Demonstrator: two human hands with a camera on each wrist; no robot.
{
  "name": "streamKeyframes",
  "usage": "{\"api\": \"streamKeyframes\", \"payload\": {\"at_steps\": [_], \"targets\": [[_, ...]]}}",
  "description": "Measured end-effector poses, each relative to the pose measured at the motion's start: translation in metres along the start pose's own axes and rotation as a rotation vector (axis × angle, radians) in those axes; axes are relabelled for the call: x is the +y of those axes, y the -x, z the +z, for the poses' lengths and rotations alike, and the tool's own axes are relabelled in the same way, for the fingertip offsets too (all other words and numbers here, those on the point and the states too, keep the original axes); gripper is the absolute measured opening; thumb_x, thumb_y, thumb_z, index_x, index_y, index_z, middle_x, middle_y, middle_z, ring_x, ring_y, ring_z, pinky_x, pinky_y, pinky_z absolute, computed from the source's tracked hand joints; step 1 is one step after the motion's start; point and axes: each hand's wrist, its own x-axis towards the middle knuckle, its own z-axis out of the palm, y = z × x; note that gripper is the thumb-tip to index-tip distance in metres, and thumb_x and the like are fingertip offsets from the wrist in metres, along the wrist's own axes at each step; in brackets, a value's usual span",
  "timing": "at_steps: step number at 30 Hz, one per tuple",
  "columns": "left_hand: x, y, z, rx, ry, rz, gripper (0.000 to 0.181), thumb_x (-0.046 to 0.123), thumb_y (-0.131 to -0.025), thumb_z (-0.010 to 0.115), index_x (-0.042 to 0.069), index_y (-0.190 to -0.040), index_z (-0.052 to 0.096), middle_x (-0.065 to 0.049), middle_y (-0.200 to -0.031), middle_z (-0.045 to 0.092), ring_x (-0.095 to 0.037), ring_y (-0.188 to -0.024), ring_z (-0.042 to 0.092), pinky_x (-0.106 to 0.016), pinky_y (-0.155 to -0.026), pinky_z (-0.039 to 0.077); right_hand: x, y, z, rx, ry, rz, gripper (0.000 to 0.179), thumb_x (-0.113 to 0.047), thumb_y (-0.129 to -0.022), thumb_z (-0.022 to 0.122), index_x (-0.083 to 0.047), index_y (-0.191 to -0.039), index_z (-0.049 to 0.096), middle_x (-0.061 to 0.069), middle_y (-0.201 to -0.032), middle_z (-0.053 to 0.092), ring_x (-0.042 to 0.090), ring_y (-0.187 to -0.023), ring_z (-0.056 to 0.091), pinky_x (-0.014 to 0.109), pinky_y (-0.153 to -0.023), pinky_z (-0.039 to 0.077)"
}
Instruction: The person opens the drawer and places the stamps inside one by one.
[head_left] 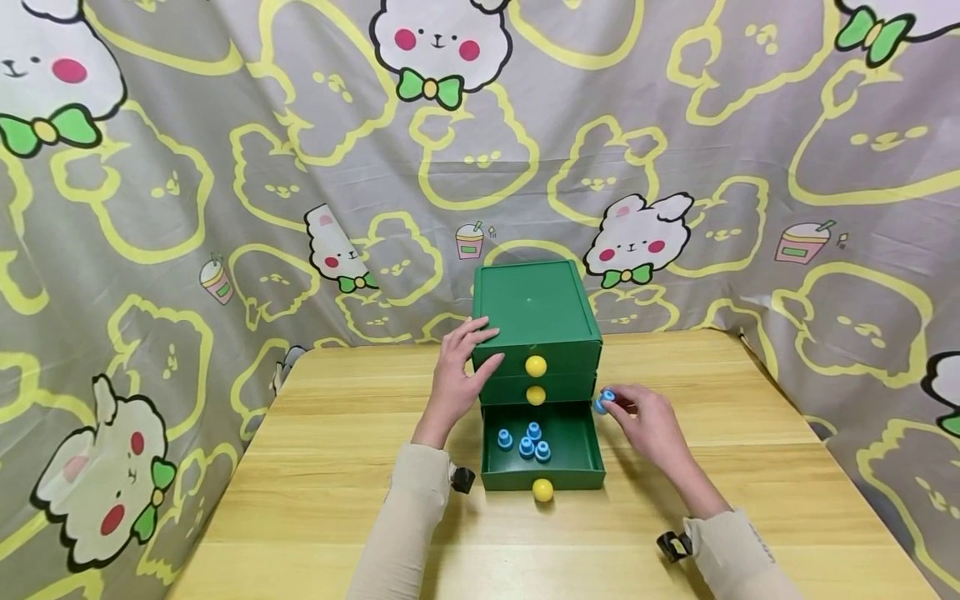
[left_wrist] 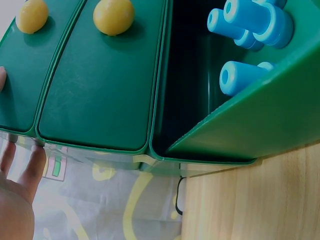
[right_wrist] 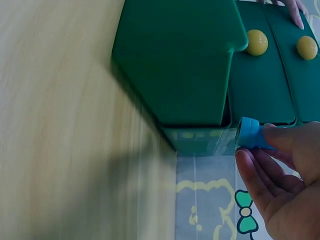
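Observation:
A green drawer cabinet (head_left: 528, 304) with yellow ball knobs stands on the table, its bottom drawer (head_left: 581, 446) pulled out. Several blue stepped plastic pegs (head_left: 534, 431) stand in that drawer; the left wrist view shows a hollow end on one blue peg (left_wrist: 235, 79). My left hand (head_left: 453, 375) rests on the cabinet's upper left corner, fingers over the top and thumb at the front of the top drawer. Just right of the cabinet, outside the open drawer, my right hand (head_left: 648, 423) pinches another blue peg (right_wrist: 249, 133) between thumb and fingertips.
The cabinet's upper two drawers are closed, with yellow knobs (head_left: 536, 366) on their fronts. Wooden table (head_left: 337, 475) surrounds the cabinet. Behind it hangs a grey patterned curtain (head_left: 517, 167), close to the table's back edge.

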Motion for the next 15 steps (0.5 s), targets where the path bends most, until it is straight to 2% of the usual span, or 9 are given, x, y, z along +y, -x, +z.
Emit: {"api": "streamKeyframes", "payload": {"at_steps": [4, 9, 15], "targets": [[-0.001, 0.000, 0.000, 0.000, -0.007, -0.001, 0.037, 0.034, -0.100, 0.070, 0.029, -0.137, 0.066, 0.011, -0.157, 0.048, -0.022, -0.155, 0.031, -0.060, -0.119, 0.034, -0.006, 0.001, 0.001, 0.002, -0.004, -0.021, 0.016, -0.006, -0.095, 0.074, -0.001, -0.110, 0.077, 0.012, -0.100, 0.075, 0.024, -0.087, 0.070, 0.041, -0.078, 0.062], [0.000, 0.000, 0.000, -0.004, -0.006, -0.009, 0.038, 0.034, -0.100, 0.071, 0.029, -0.137, 0.066, 0.011, -0.157, 0.048, -0.019, -0.155, 0.030, -0.059, -0.120, 0.034, -0.012, 0.002, 0.007, -0.018, -0.013, -0.010, 0.017, -0.007, -0.095, 0.074, -0.002, -0.110, 0.077, 0.011, -0.099, 0.075, 0.021, -0.087, 0.069, 0.034, -0.077, 0.061], [0.000, 0.000, 0.000, -0.006, -0.006, -0.012, 0.038, 0.034, -0.100, 0.071, 0.029, -0.137, 0.066, 0.011, -0.157, 0.048, -0.018, -0.155, 0.030, -0.059, -0.120, 0.033, -0.014, 0.003, 0.015, -0.046, -0.033, 0.003, 0.018, -0.008, -0.095, 0.075, -0.001, -0.111, 0.078, 0.010, -0.099, 0.075, 0.021, -0.087, 0.070, 0.036, -0.078, 0.062]]}}
